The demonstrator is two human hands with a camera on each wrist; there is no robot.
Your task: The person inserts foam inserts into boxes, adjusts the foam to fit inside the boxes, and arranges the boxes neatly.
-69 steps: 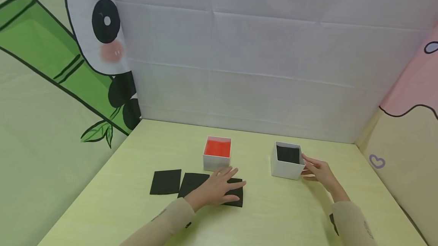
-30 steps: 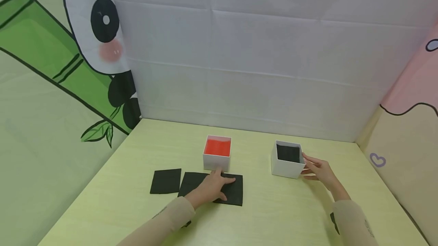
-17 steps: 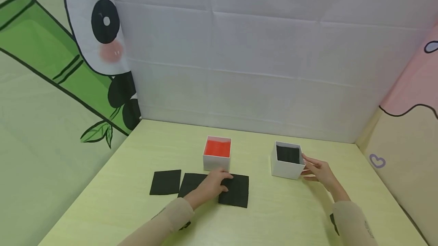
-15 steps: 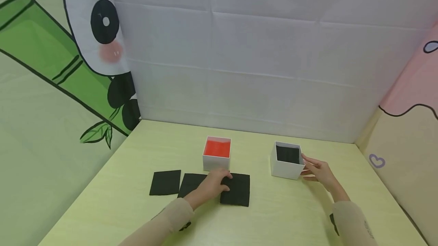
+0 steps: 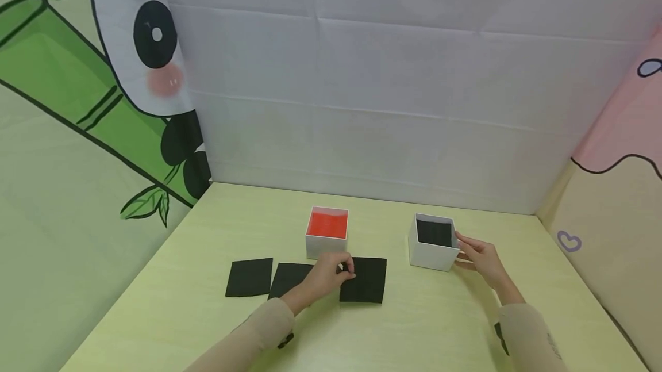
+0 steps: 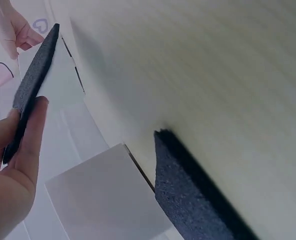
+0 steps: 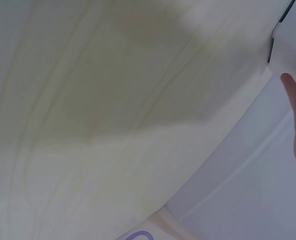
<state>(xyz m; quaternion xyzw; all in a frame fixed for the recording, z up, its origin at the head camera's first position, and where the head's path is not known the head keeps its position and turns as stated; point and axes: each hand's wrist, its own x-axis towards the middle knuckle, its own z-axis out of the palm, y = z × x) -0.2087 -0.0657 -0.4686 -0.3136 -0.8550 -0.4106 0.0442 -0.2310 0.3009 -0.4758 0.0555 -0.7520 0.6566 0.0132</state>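
In the head view my left hand (image 5: 327,277) pinches a square black foam sheet (image 5: 364,281) by its left edge. The left wrist view shows that foam sheet (image 6: 38,75) between thumb and fingers, raised off the table. Two more black foam sheets (image 5: 249,277) lie flat on the left, the nearer one partly hidden by my left hand and wrist. My right hand (image 5: 485,261) rests its fairly straight fingers against the right side of a white box (image 5: 433,258), which has black foam inside. In the right wrist view, the fingers (image 7: 294,95) touch that box's wall.
A second white box (image 5: 326,245), holding red sheets (image 5: 328,225), stands just beyond my left hand. Both boxes stand on the pale yellow table (image 5: 414,332). A white fabric backdrop (image 5: 383,107) rises at the table's far edge, with printed panels at both sides.
My left hand goes from spread fingers over the foam sheet to pinching its edge; the sheet has slid right and lifted. My right hand stays at the box.
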